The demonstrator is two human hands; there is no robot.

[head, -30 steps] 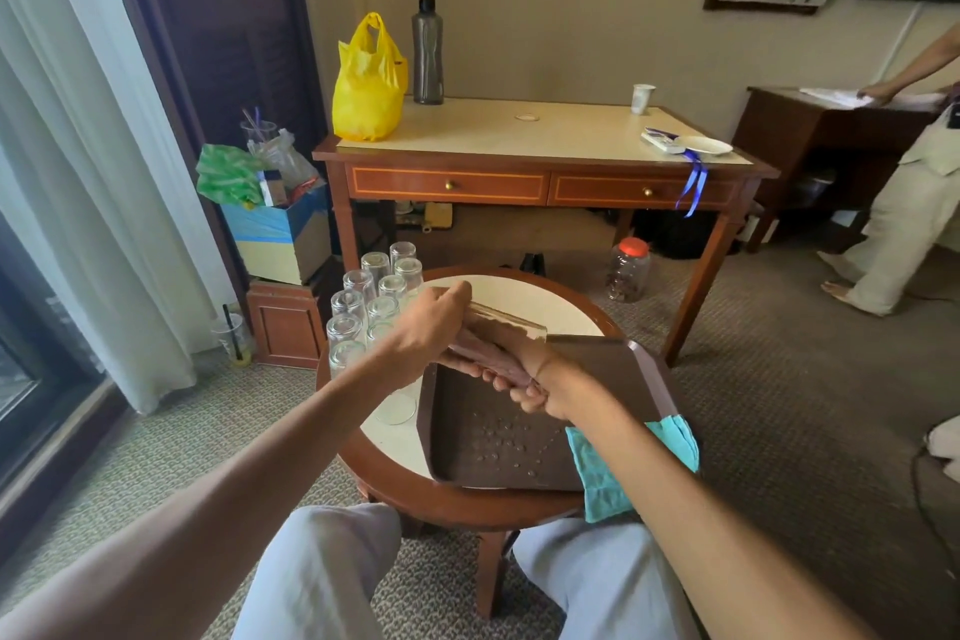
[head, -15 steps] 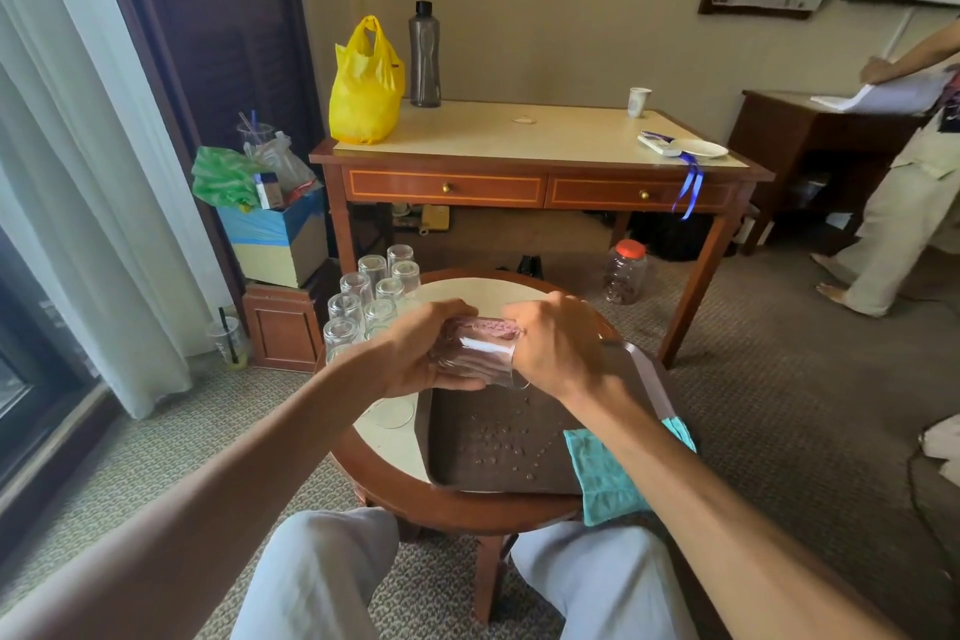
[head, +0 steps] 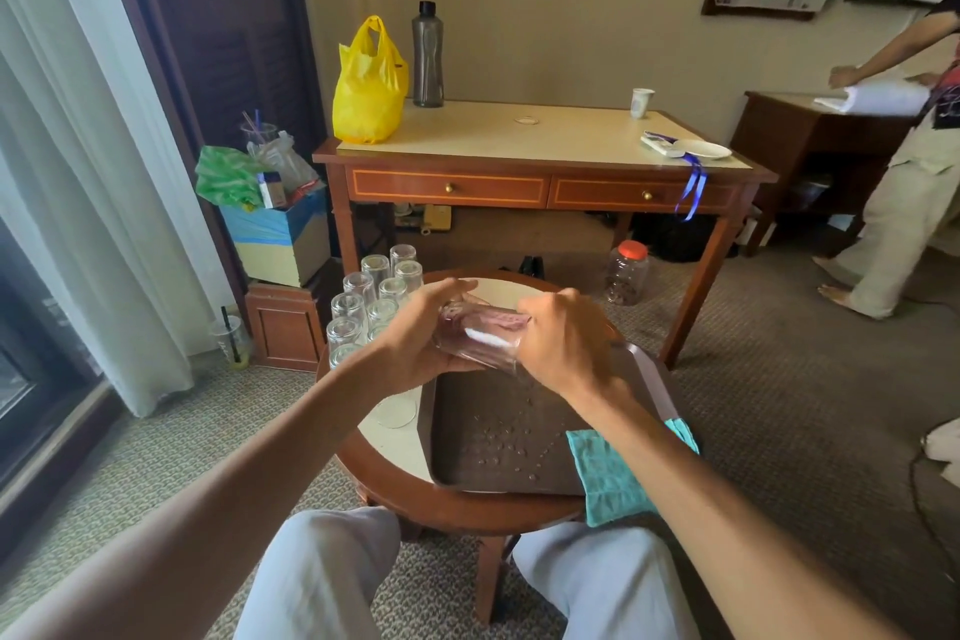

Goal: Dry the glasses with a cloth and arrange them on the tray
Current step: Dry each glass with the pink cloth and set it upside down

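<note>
We are gripping the mid-frame glass (head: 480,339), fingers of left hand (head: 415,335) and right hand (head: 563,343) curled round; lower-right cloth (head: 610,478) needed.

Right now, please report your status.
Left hand and right hand grip one glass, sideways over tray. Droplets on tray floor. Cloth lies at tray's right edge, in neither hand.

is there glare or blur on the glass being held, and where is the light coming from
Head view: a white highlight sits on the side of the held glass, lying sideways between the left hand and right hand, its edges slightly soft; head view: daylight comes from the curtain side at left; head view: wide-angle bending stretches everything near the bottom corners.
</note>
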